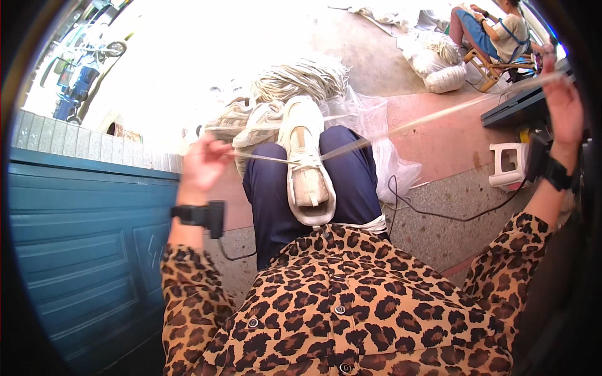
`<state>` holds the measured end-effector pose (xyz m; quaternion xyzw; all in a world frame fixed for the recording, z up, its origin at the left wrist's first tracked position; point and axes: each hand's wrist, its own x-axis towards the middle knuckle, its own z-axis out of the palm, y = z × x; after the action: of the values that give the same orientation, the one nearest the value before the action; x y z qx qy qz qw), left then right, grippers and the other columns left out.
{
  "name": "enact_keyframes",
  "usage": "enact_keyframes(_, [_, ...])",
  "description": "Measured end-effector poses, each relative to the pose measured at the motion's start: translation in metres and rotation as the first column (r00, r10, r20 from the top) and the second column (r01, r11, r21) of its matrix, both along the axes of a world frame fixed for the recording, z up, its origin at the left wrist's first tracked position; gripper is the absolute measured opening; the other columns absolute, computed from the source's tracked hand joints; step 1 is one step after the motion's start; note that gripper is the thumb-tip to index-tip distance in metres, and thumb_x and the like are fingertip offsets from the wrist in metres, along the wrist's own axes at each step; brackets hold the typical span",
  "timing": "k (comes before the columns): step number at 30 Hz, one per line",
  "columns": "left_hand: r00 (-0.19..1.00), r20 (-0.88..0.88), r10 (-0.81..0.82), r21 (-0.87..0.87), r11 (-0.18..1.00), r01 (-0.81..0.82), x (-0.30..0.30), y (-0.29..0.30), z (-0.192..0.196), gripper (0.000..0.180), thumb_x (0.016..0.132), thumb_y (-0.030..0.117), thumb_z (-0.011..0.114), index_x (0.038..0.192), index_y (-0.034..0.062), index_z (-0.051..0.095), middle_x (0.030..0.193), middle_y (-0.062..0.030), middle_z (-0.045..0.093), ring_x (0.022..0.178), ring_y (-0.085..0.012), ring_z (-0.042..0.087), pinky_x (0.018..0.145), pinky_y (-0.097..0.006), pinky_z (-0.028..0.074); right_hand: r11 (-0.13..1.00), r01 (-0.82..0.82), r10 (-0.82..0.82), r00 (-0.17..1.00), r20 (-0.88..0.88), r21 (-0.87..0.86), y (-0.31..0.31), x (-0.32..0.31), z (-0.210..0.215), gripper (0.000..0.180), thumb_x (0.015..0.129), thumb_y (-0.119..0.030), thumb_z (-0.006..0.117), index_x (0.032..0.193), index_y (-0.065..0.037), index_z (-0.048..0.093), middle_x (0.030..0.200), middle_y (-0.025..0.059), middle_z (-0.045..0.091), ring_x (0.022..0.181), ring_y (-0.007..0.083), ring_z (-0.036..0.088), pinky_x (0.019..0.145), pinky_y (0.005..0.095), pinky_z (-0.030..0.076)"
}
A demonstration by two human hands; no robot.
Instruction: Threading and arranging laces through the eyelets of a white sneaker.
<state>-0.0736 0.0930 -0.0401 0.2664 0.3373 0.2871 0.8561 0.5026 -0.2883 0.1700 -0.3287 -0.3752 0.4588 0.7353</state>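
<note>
My left hand (204, 164) pinches one end of a pale fibre strand (401, 126) at the left, just beside my raised cream shoe (305, 164). The strand runs across that shoe's sole and stretches up to the right. My right hand (563, 108) is lifted high at the right edge and grips the strand's other end, pulling it taut. Both wrists wear black bands. A heap of the same pale fibre (300, 78) lies past my feet, on clear plastic sheeting (370, 119).
A blue panelled door (81, 238) fills the left side. A white plastic stool (509, 164) and a black cable (439, 213) are on the floor at right. Another person sits on a wooden chair (492, 62) far back right, beside white sacks (439, 66).
</note>
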Motion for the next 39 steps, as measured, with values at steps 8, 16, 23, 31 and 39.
enact_keyframes(8, [0.651,-0.081,0.755,0.049,0.655,-0.754,-0.317,0.092,0.008,0.031,0.096,0.024,0.035,0.070,0.0087,0.039,0.052,0.0005,0.032,0.044,-0.0125,0.030,0.047,-0.028,0.031,0.813,0.342,-0.481,0.850,-0.213,-0.470,0.032,-0.066,-0.183,0.034,0.095,-0.033,0.035,0.073,-0.009,0.043,0.062,-0.0007,0.040,0.052,0.0113,0.036,0.049,0.0239,0.031])
enact_keyframes(16, [0.859,-0.449,0.248,0.181,0.966,-0.184,-0.119,0.023,-0.011,0.028,0.093,0.032,0.045,0.101,0.0055,0.050,0.055,0.0073,0.029,0.044,-0.0030,0.028,0.039,-0.019,0.022,0.682,-0.102,0.397,0.884,0.249,-0.724,0.121,-0.299,-0.234,0.014,0.084,-0.014,0.055,0.083,-0.002,0.063,0.074,0.0074,0.063,0.067,0.0119,0.057,0.060,0.0250,0.046])
enact_keyframes(23, [0.756,-0.562,-0.336,0.242,0.807,0.539,0.010,-0.069,-0.021,0.023,0.092,0.027,0.048,0.099,0.0053,0.053,0.064,0.0035,0.047,0.053,-0.0057,0.040,0.048,-0.019,0.032,0.947,0.243,0.132,0.298,0.945,-0.209,0.154,-0.328,-0.263,0.012,0.079,-0.006,0.047,0.075,0.000,0.057,0.100,0.0172,0.056,0.095,0.0323,0.052,0.081,0.0392,0.041])
enact_keyframes(31, [0.829,-0.553,-0.084,0.763,0.347,0.545,0.029,-0.089,-0.038,0.018,0.084,0.013,0.062,0.095,-0.0015,0.064,0.079,-0.0027,0.062,0.072,-0.0084,0.055,0.069,-0.019,0.043,0.899,0.410,0.112,0.122,0.986,-0.153,0.160,-0.336,-0.270,0.012,0.075,-0.007,0.049,0.074,-0.001,0.060,0.111,0.0160,0.054,0.106,0.0312,0.047,0.088,0.0416,0.038])
enact_keyframes(39, [0.637,-0.771,-0.014,0.536,0.525,0.660,0.030,-0.100,-0.039,0.017,0.085,0.012,0.057,0.091,-0.0026,0.063,0.067,-0.0009,0.057,0.060,-0.0065,0.048,0.056,-0.021,0.040,0.884,0.445,0.164,-0.007,0.986,-0.144,0.164,-0.349,-0.263,0.011,0.076,-0.014,0.053,0.079,-0.008,0.062,0.094,0.0051,0.058,0.096,0.0231,0.050,0.076,0.0373,0.040])
